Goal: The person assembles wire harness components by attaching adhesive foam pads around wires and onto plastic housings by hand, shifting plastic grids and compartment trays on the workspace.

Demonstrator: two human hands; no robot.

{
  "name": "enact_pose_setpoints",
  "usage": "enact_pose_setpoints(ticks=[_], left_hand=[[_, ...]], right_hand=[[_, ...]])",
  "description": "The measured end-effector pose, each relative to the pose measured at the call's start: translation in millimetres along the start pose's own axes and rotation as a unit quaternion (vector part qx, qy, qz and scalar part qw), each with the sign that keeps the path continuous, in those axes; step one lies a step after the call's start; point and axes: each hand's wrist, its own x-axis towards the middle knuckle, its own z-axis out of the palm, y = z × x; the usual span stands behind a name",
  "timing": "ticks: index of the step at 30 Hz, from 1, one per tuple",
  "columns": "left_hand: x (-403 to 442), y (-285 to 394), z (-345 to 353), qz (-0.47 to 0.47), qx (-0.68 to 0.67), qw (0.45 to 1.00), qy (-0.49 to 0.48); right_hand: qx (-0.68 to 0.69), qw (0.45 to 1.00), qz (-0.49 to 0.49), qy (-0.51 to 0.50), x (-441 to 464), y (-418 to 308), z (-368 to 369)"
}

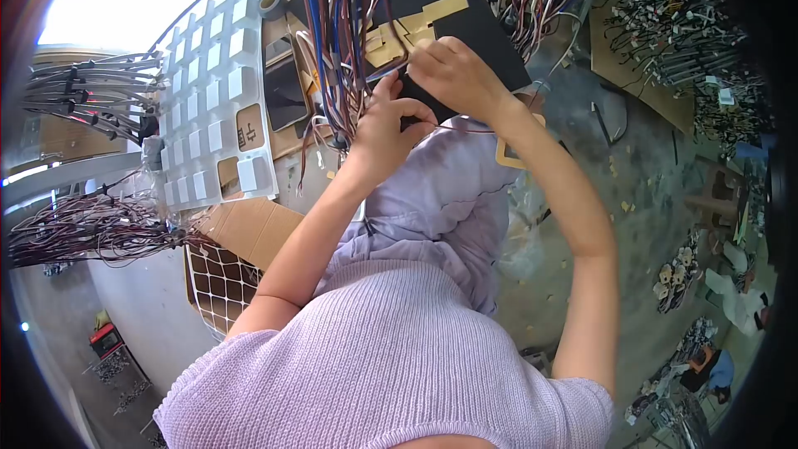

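Over the lap, my left hand (384, 126) has its thumb and index finger bent together in a pinch. A thin dark reddish wire (465, 130) runs from those fingertips to the right, passing below my right wrist. My right hand (447, 75) is curled closed just above and to the right; its fingertips are turned away, so what they hold is hidden. A brown wire (389, 12) curves down toward both hands. Against the left hand hangs a thick bundle of blue, brown and white wires (332, 25).
Yellow tape pieces (416, 29) lie on the black tabletop (490, 50). Left are a white tray (212, 75), a phone (285, 93), a tape roll (270, 3) and a cardboard box (249, 229). More wire bundles (91, 224) hang around. A person (716, 372) is far right.
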Motion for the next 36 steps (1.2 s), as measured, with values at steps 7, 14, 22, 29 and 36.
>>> enact_pose_setpoints(ticks=[7, 14, 22, 29, 36], left_hand=[[1, -11, 2, 0.032, 0.005, 0.999, 0.003], [4, -7, -2, 0.023, 0.038, 0.999, -0.011], [3, -4, -4, 0.019, 0.031, 0.999, -0.025], [-5, -6, 6, 0.101, 0.057, 0.993, 0.024], [-5, -1, 6, 0.034, 0.122, 0.991, -0.044]], right_hand=[[0.001, 1.0, -0.003, 0.023, 6, 4, 19], [0.417, 0.853, 0.311, 0.048, 1, 10, 24], [0.494, 0.757, 0.408, 0.134, -7, 19, 30], [0.245, 0.931, 0.27, 0.0, 18, 11, 34], [0.448, 0.808, 0.379, 0.055, 16, 24, 44]])
